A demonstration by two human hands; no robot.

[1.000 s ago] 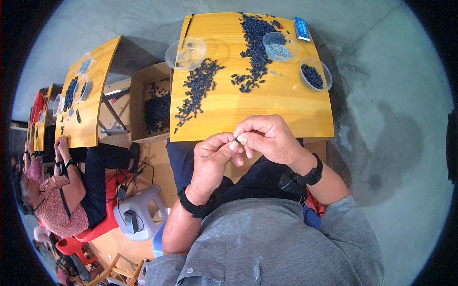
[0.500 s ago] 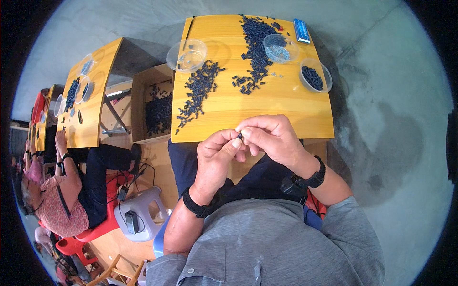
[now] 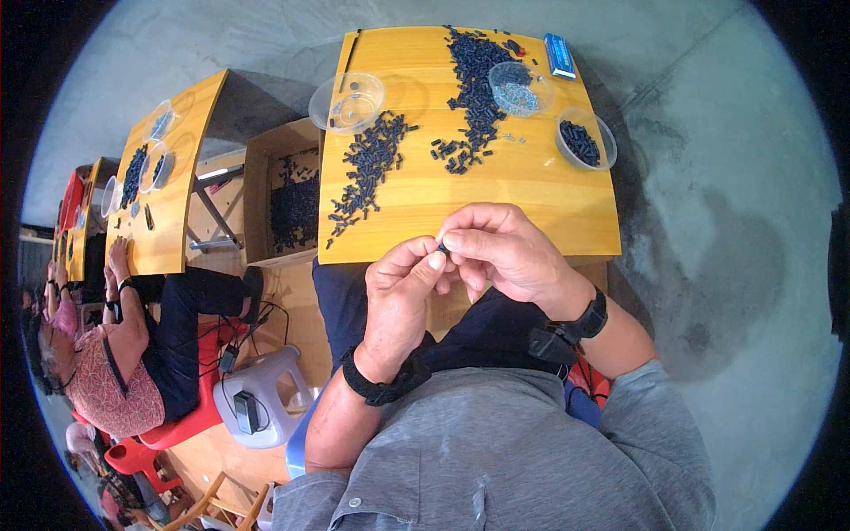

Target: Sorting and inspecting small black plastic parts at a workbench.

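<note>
My left hand (image 3: 400,288) pinches a small black cylindrical piece (image 3: 443,250) between thumb and fingertips, just off the table's near edge. My right hand (image 3: 503,250) meets it there, its thumb and forefinger closed on the same piece. Most of the piece is covered by the fingertips. Beyond my hands, a loose pile of black cylindrical pieces (image 3: 370,168) lies on the left of the wooden table (image 3: 531,199). A larger pile of them (image 3: 476,84) runs along the far middle.
Clear plastic bowls stand on the table: one nearly bare (image 3: 347,104), one with small silvery parts (image 3: 518,97), one with black pieces (image 3: 580,146). A blue box (image 3: 559,56) lies far right. Left are a cardboard box (image 3: 288,190) of black pieces and a co-worker (image 3: 119,372) at another table.
My right hand has shifted slightly up and left, its fingers turning against the left fingertips. Both hands stay on the small black piece. The co-worker's hand has moved a little.
</note>
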